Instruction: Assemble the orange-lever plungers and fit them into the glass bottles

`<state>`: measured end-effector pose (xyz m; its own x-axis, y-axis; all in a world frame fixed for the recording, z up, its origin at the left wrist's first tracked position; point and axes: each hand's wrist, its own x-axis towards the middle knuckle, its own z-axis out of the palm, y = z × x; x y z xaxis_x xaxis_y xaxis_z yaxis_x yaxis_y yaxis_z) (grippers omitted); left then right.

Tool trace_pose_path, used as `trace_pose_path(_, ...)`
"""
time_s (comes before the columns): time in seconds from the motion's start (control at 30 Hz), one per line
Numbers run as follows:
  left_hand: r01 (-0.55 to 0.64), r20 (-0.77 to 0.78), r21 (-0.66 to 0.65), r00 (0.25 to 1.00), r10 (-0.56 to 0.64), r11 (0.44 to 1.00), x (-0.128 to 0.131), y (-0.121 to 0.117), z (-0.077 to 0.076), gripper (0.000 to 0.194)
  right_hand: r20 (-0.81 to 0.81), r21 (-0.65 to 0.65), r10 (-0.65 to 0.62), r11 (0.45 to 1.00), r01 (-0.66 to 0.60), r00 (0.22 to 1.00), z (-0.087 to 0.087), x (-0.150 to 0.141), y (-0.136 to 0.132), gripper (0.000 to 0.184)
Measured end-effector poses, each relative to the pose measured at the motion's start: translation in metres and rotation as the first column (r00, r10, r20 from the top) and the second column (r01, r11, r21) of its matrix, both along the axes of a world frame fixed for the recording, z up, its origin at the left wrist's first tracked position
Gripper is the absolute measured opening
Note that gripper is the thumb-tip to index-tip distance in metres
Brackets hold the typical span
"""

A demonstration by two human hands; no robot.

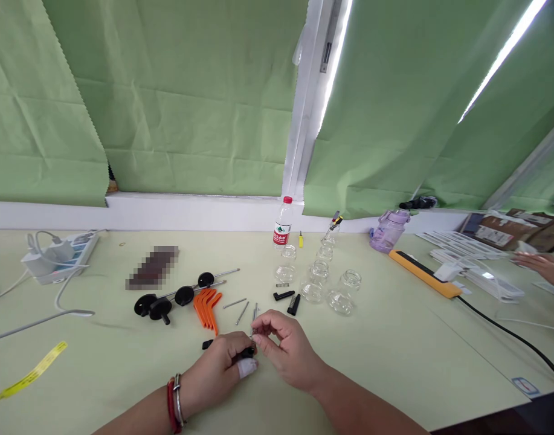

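My left hand, with white tape on one finger, is closed around a small black plastic part, mostly hidden by my fingers. Beside it, the fingertips of my right hand pinch a thin metal rod that stands upright at the black part. What looks like a small coil sits low on the rod. Left of the hands lie several orange angled pieces and black discs on metal rods. Loose metal pins lie just beyond. Farther right are a spring and black plastic pieces.
Several clear glass vessels stand right of centre, one holding screwdrivers. Behind them are a water bottle and a yellow screwdriver. A purple bottle, an orange power strip and another person's hand appear right; a white power strip left.
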<state>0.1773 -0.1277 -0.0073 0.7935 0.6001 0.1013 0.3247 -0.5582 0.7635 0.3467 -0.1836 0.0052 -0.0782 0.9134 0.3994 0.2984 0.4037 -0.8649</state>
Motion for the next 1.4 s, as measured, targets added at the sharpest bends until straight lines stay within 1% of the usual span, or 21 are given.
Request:
trace_pose_path(0.1,0.005,0.017,-0.032,1.0,-0.004,0.999,-0.001,0.001,-0.005,0.011,0.022,0.023,0.018,1.0,-0.019,1.0,-0.001,-0.002,-0.001,0.013)
trace_pose_path(0.2,-0.001,0.032,-0.029,0.999,0.002,1.0,-0.001,0.001,-0.006,0.015,0.043,0.049,0.024,0.998,-0.026,0.999,0.001,-0.003,-0.003,0.013)
trace_pose_path(0.3,0.005,0.045,-0.029,0.999,-0.004,1.0,-0.001,0.0,-0.004,0.018,0.09,0.066,0.04,0.997,-0.046,0.995,0.001,-0.003,-0.004,0.013)
trace_pose_path(0.43,0.018,0.036,-0.036,0.999,-0.017,0.999,-0.001,-0.001,0.0,0.02,0.154,0.081,0.018,0.996,-0.031,0.988,-0.002,-0.002,-0.005,0.01)
trace_pose_path(0.63,0.011,0.035,-0.02,0.999,-0.011,1.0,0.0,0.001,-0.001,0.017,0.324,0.145,0.045,0.985,-0.097,0.945,-0.008,0.0,-0.007,0.014)
trace_pose_path(0.73,0.003,0.026,-0.015,1.0,-0.003,1.0,-0.001,0.001,-0.003,0.015,0.332,0.124,0.029,0.99,-0.074,0.943,-0.01,-0.001,-0.008,0.013)
trace_pose_path(0.9,-0.007,0.014,0.002,1.0,0.007,1.0,-0.001,-0.001,-0.006,0.004,0.318,0.05,0.028,0.998,-0.047,0.948,-0.014,-0.003,-0.007,0.013)
trace_pose_path(0.97,-0.015,0.001,0.016,1.0,0.015,1.0,0.0,-0.002,-0.005,0.005,0.308,0.033,0.037,0.998,-0.049,0.951,-0.016,-0.003,-0.007,0.013)
trace_pose_path(1.03,-0.011,-0.017,0.035,1.0,0.011,0.999,-0.001,-0.001,-0.001,0.006,0.274,0.017,0.046,0.998,-0.053,0.961,-0.016,-0.004,-0.007,0.012)
trace_pose_path(1.1,-0.006,-0.047,0.055,0.999,0.009,0.998,-0.005,0.004,0.006,0.006,0.208,-0.021,0.038,0.999,-0.034,0.977,-0.016,-0.004,-0.005,0.011)
trace_pose_path(1.13,-0.022,-0.077,0.064,0.997,0.026,0.998,-0.008,0.007,0.011,0.007,0.161,-0.061,0.024,0.998,-0.014,0.987,-0.016,-0.005,-0.004,0.01)
trace_pose_path(1.2,-0.087,-0.157,0.106,0.982,0.103,0.991,-0.018,0.016,0.021,0.014,0.041,-0.189,-0.022,0.982,0.029,0.999,-0.016,-0.007,-0.001,0.009)
trace_pose_path(1.23,-0.095,-0.195,0.127,0.974,0.119,0.987,-0.024,0.021,0.025,0.014,-0.03,-0.265,-0.046,0.963,0.037,0.998,-0.017,-0.008,0.002,0.009)
trace_pose_path(1.3,-0.115,-0.253,0.17,0.955,0.156,0.979,-0.037,0.029,0.03,0.013,-0.165,-0.41,-0.086,0.912,0.011,0.982,-0.021,-0.011,0.007,0.013)
trace_pose_path(1.33,-0.114,-0.28,0.191,0.946,0.165,0.975,-0.042,0.033,0.031,0.014,-0.212,-0.469,-0.098,0.883,-0.013,0.972,-0.024,-0.013,0.01,0.015)
trace_pose_path(1.4,-0.084,-0.335,0.203,0.93,0.15,0.976,-0.05,0.037,0.03,0.018,-0.246,-0.555,-0.106,0.831,-0.05,0.963,-0.03,-0.018,0.017,0.016)
